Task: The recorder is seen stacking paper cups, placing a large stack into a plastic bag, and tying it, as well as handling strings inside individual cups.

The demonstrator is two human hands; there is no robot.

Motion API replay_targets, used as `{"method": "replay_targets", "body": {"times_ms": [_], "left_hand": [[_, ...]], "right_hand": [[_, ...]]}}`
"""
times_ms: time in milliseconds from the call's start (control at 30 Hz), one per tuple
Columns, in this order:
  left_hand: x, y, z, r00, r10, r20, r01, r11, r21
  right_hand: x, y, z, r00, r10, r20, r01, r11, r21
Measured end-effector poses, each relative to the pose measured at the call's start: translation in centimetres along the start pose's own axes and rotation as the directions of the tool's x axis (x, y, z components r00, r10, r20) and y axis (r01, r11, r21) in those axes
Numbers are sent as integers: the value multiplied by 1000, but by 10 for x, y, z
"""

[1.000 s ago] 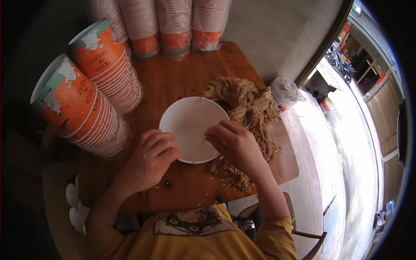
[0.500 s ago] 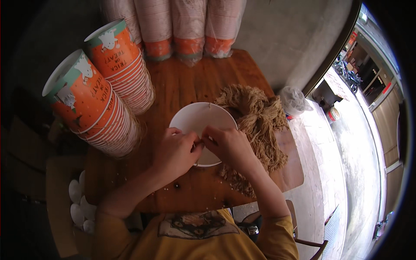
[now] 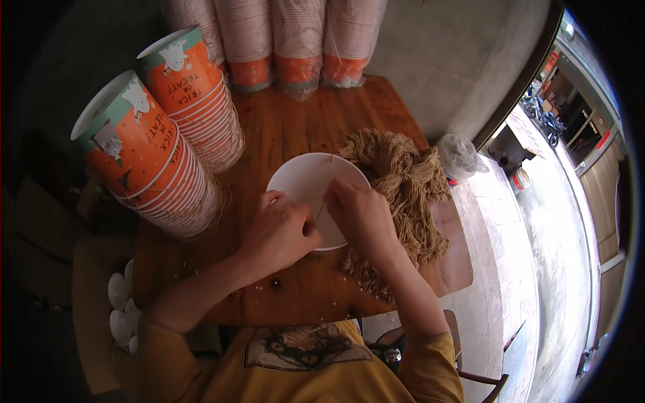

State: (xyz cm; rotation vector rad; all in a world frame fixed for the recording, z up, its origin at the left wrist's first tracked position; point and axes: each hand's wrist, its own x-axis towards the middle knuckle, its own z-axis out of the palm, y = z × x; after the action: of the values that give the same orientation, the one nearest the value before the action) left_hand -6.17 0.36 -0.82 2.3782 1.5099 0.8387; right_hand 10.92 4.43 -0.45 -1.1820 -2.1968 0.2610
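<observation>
Both hands are down over the white paper bowl (image 3: 306, 185), which sits on the brown wooden table (image 3: 282, 134) right under the fingers. Left hand (image 3: 281, 232) is curled, fingertips pressed on the bowl's near-left rim. Right hand (image 3: 359, 213) has its fingers drawn together, pinching a thin tan string (image 3: 325, 195) that runs up across the bowl's inside; thumb and forefinger look closed on it. Just beyond the right fingers, a heaped bundle of tan string (image 3: 403, 185) sprawls along the table's right side, touching the bowl's far-right edge. Out past the left fingers, two leaning stacks of orange cups (image 3: 151, 158), and farther back more cup stacks in clear sleeves (image 3: 282, 40) along the table's far edge. The tabletop is worn, with small specks near the wrists. Beyond it, grey concrete floor (image 3: 430, 67), a crumpled plastic bag (image 3: 460, 154), and bright pavement off to the right.
</observation>
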Motion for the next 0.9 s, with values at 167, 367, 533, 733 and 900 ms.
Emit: {"method": "replay_targets", "body": {"times_ms": [167,367,533,733,900], "left_hand": [[-7,-1,-19,989,68,134,-56,994,-91],[-19,7,-36,975,114,191,-81,982,-170],[-25,3,-19,913,382,144,-393,918,55],[-19,-4,-24,858,483,175,-486,873,-26],[-23,-19,-53,905,425,7,-425,904,-41]], "right_hand": [[10,7,8,996,35,-77,-44,992,-118],[12,4,11,998,56,-38,-59,994,-96],[12,2,10,1000,12,-29,-15,994,-112],[17,0,7,996,62,66,-51,985,-163],[18,13,-27,991,-71,112,6,866,500]]}}
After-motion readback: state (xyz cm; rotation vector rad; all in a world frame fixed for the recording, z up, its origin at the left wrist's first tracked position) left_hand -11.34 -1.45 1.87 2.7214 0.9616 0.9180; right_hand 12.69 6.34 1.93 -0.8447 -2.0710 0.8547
